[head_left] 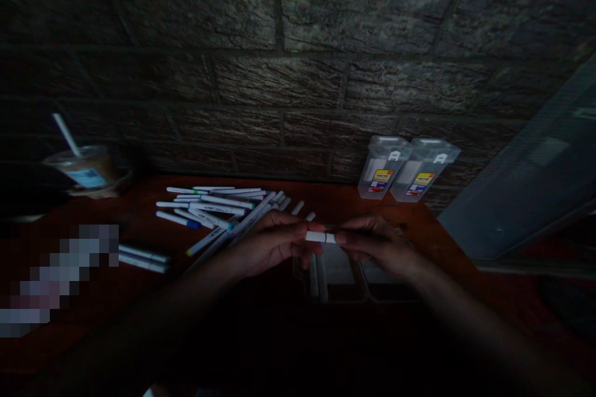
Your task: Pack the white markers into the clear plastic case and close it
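Observation:
Between my two hands I hold a white marker (320,237) level, one end in each hand. The fingers and thumb of my left hand (274,239) close on its left end. My right hand (375,240) pinches its right end; a dark line crosses the barrel between them. Under my hands lie open clear plastic cases (365,299), and a few white markers (318,279) stand in the left one. Left of my left hand a loose pile of white markers (218,201) with coloured ends covers the wooden table, partly hidden by that hand.
Two upright clear plastic boxes (378,167) with yellow labels stand by the brick wall (307,80). A drink cup (86,167) with a straw is at the far left. Two more markers (143,257) lie nearer me. A grey panel (526,180) rises at the right.

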The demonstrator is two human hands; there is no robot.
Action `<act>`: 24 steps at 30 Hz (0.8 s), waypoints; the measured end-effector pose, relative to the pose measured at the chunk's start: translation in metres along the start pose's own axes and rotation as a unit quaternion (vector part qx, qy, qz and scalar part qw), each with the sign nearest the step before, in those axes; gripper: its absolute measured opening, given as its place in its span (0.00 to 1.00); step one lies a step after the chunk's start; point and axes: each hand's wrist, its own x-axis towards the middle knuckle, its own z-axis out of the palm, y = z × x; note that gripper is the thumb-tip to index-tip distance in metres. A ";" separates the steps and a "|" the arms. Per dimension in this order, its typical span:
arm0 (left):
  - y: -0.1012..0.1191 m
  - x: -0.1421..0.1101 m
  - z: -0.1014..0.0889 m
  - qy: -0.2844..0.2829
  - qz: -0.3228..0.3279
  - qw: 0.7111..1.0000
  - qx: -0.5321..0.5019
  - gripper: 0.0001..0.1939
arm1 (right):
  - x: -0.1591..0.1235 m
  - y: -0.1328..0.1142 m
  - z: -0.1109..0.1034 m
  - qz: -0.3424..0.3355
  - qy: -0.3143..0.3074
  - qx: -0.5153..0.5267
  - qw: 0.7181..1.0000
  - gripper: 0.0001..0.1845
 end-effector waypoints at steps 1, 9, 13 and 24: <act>-0.001 0.000 -0.001 0.003 -0.002 1.000 0.002 0.14 | 0.000 -0.001 0.000 -0.005 0.000 -0.008 1.000 0.19; 0.000 0.003 0.003 0.070 0.014 0.996 0.057 0.14 | 0.001 -0.005 0.002 -0.008 0.026 -0.042 0.999 0.20; 0.001 0.002 0.002 0.076 0.043 0.987 0.133 0.16 | 0.003 -0.004 0.002 -0.005 0.041 -0.038 0.998 0.21; 0.002 0.005 -0.005 0.051 -0.006 0.998 0.046 0.15 | 0.002 -0.009 0.003 -0.022 0.038 -0.081 0.996 0.20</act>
